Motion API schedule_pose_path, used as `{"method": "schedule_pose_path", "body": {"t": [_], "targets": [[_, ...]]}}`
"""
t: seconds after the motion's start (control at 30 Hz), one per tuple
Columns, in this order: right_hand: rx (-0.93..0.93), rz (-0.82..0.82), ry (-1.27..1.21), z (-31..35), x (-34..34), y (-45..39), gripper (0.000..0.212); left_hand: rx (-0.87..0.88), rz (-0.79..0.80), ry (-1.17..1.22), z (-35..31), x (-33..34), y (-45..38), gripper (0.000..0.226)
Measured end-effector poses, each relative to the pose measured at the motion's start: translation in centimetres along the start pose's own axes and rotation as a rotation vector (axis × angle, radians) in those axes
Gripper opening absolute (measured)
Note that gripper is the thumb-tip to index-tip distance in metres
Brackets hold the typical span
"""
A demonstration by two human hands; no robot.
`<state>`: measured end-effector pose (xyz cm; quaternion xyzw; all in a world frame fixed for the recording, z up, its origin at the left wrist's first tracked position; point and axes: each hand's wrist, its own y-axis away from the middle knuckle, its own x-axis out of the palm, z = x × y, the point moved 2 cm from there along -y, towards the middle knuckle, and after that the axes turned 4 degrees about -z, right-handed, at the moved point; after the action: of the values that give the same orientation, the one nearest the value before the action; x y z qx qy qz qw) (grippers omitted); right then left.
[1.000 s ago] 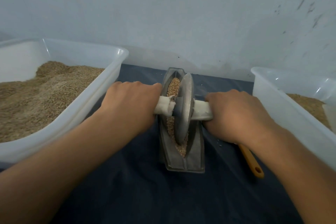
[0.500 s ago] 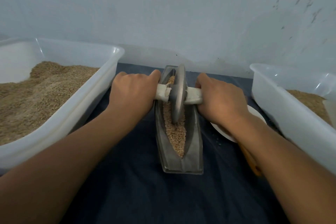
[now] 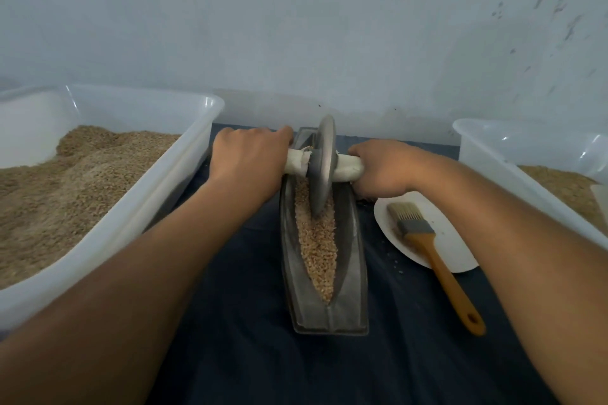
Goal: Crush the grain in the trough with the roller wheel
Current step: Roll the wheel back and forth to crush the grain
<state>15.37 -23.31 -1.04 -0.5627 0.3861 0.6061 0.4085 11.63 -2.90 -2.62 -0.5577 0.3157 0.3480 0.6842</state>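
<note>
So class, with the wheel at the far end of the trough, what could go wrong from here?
The roller wheel sits at the trough's far tip; pushing further could ride it over the rim and scatter grain. On the pull back, the right hand may knock the brush off the plate.

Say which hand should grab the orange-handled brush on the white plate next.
Right. The right hand grips the white-wrapped axle of the grey metal roller wheel just beyond the round white plate holding the orange-handled brush; the left hand is across the grey metal trough.
</note>
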Motion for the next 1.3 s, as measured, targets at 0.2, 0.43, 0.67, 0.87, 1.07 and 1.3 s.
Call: {"method": "schedule_pose_path", "body": {"t": [0.2,0.43,0.67,0.87,1.07,1.3], "targets": [[0.013,0.066,-0.021,0.0,-0.4,-1.0,0.033,-0.017,-0.025,0.038,0.5,0.8,-0.5,0.06],[0.0,0.034,-0.044,0.2,-0.1,-0.1,0.026,-0.016,-0.014,0.009,0.2,0.7,0.2,0.061],[0.001,-0.107,0.069,0.7,0.3,2.1,0.02,-0.007,-0.006,-0.006,-0.2,-0.5,2.2,0.059],[0.011,-0.279,0.131,1.1,1.4,4.6,0.012,0.007,-0.03,-0.012,-0.4,-1.6,3.9,0.056],[0.057,-0.425,0.158,1.3,2.4,6.5,0.018,0.025,-0.058,-0.022,-0.8,-2.9,5.6,0.056],[0.118,-0.493,0.107,1.9,3.1,8.6,0.018,0.04,-0.061,-0.097,-1.6,-4.6,6.5,0.054]]}}
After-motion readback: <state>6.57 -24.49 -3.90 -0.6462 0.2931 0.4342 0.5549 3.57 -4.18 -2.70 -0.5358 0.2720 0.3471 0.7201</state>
